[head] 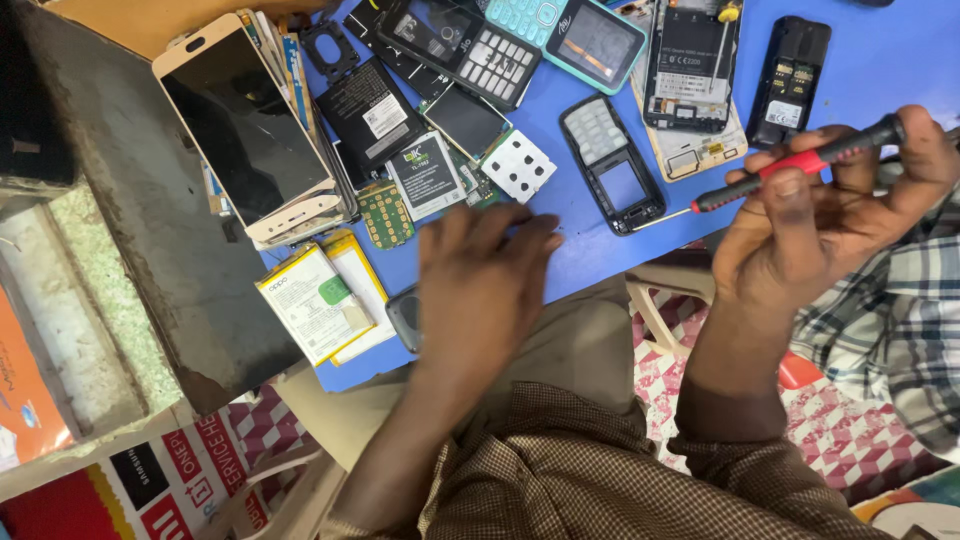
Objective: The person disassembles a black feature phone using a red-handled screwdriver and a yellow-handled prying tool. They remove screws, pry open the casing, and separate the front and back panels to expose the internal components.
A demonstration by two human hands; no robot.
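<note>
My right hand is closed around a screwdriver with a red and black handle, its thin tip pointing left toward an open black phone frame on the blue work surface. My left hand lies palm down on the near edge of that surface, fingers spread flat, its heel covering part of a small dark phone. A white keypad piece and a green circuit board lie just beyond its fingertips.
Phone parts crowd the blue surface: a gold-framed smartphone, flat batteries, a black keypad phone, a teal phone, an opened phone back and a black back shell. A dark ledge runs along the left.
</note>
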